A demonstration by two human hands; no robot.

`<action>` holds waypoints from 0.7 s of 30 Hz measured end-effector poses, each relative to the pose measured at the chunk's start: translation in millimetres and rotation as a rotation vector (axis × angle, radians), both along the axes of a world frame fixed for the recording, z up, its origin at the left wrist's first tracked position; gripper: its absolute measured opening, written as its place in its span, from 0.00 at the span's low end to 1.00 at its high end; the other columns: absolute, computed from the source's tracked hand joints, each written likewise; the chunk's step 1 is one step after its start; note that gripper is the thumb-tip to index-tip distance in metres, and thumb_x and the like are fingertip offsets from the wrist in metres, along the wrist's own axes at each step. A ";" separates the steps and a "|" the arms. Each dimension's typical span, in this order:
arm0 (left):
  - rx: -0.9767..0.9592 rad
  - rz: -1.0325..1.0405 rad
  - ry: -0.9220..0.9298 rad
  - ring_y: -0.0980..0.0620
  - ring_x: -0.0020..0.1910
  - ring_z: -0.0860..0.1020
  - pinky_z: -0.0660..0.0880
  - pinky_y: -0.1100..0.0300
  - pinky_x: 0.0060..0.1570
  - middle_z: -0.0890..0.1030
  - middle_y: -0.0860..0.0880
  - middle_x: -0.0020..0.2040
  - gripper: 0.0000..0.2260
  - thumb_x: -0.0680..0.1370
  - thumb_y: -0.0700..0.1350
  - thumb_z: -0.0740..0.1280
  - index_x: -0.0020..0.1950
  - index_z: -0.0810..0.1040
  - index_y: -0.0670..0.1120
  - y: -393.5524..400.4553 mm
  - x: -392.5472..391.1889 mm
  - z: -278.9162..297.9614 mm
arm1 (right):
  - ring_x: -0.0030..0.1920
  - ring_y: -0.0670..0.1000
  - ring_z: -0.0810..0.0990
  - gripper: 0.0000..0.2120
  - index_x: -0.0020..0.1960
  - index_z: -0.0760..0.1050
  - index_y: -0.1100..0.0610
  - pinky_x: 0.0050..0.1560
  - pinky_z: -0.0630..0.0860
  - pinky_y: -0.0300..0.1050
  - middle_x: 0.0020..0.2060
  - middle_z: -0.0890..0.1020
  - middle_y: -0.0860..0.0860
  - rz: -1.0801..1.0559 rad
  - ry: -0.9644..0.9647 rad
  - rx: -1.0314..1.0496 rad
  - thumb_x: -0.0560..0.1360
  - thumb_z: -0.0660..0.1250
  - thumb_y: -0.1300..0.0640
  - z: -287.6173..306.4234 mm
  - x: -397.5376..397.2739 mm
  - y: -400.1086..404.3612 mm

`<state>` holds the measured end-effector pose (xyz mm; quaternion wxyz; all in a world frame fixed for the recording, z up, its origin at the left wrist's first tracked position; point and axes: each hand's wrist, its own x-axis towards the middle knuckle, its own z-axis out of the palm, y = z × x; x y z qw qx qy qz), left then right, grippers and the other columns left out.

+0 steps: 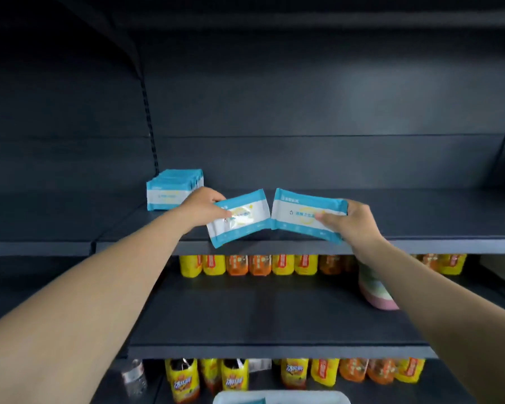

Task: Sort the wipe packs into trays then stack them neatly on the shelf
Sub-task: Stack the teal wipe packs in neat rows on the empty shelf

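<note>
Item: wipe packs, blue and white, soft film pouches. We are holding two of them over the front edge of the upper shelf (420,225): our left hand (200,208) is pinching the left pack (239,218) at its upper left corner, thumb on the face and fingers behind, and our right hand (352,221) is gripping the right pack (306,214) by its right end, thumb across the front and fingers curled behind. The two packs are nearly touching at their inner edges, both tilted. We are judging them light and pliable: the left one is sagging a little from its corner, so we are expecting the film to be slick and the contents to give under pressure rather than break. The better hold, in our view, is across a short end with the thumb flat on the face, as the right hand is doing; a corner pinch is letting the pack swing. Count in hand: two. Count on the shelf: one row of packs (174,189) standing upright at the back left, well apart from our hands; we are making out several edges but cannot tell the exact number through the blur. One white tray (318,397) is showing at the bottom edge with at least one more pack (252,400) in it. Other stock: rows of yellow and orange drink bottles (260,265) on the two shelves below, and one pastel striped roll (373,287).
</note>
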<state>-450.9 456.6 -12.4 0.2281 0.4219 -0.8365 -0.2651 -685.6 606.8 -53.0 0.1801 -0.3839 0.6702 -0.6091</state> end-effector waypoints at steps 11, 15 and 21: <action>-0.075 0.067 -0.078 0.52 0.50 0.78 0.71 0.62 0.47 0.82 0.51 0.51 0.10 0.74 0.41 0.71 0.54 0.82 0.47 -134.1 -67.0 22.2 | 0.43 0.52 0.84 0.06 0.46 0.78 0.59 0.50 0.80 0.49 0.43 0.85 0.53 0.076 -0.118 -0.030 0.71 0.73 0.64 -7.4 -74.8 -140.0; -0.080 0.061 -0.136 0.51 0.52 0.79 0.73 0.60 0.50 0.82 0.50 0.53 0.10 0.74 0.41 0.71 0.55 0.82 0.46 -188.4 -89.3 17.0 | 0.42 0.52 0.84 0.05 0.45 0.79 0.59 0.49 0.79 0.48 0.43 0.85 0.54 0.054 -0.213 -0.071 0.71 0.72 0.67 -26.8 -87.7 -186.4; -0.098 0.033 -0.196 0.50 0.53 0.78 0.74 0.58 0.52 0.82 0.49 0.54 0.12 0.74 0.41 0.71 0.57 0.81 0.46 -263.8 -117.9 9.2 | 0.39 0.51 0.84 0.05 0.44 0.79 0.60 0.46 0.80 0.48 0.40 0.85 0.53 0.031 -0.243 -0.078 0.71 0.72 0.67 -39.3 -103.4 -237.0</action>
